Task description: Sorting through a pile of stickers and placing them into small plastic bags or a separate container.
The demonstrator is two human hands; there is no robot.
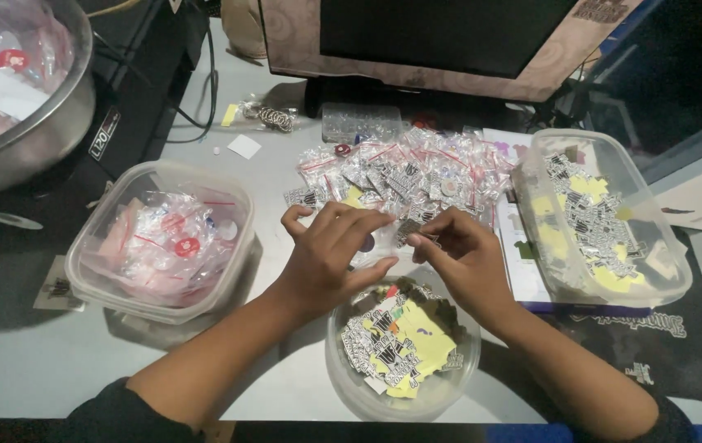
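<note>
Left hand [326, 254] and right hand [462, 258] pinch one small clear bag [380, 246] above the round sticker tub [403, 343]. Filled bags [404, 172] heaped beyond it; many stickers remain unbagged.

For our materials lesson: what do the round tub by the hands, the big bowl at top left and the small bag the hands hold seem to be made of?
Round tub: clear plastic, probably; its contents show through the wall.
Big bowl: metal, likely steel; grey with a dull sheen.
Small bag, between left hand and right hand: thin clear plastic film, glossy and crinkled.
</note>
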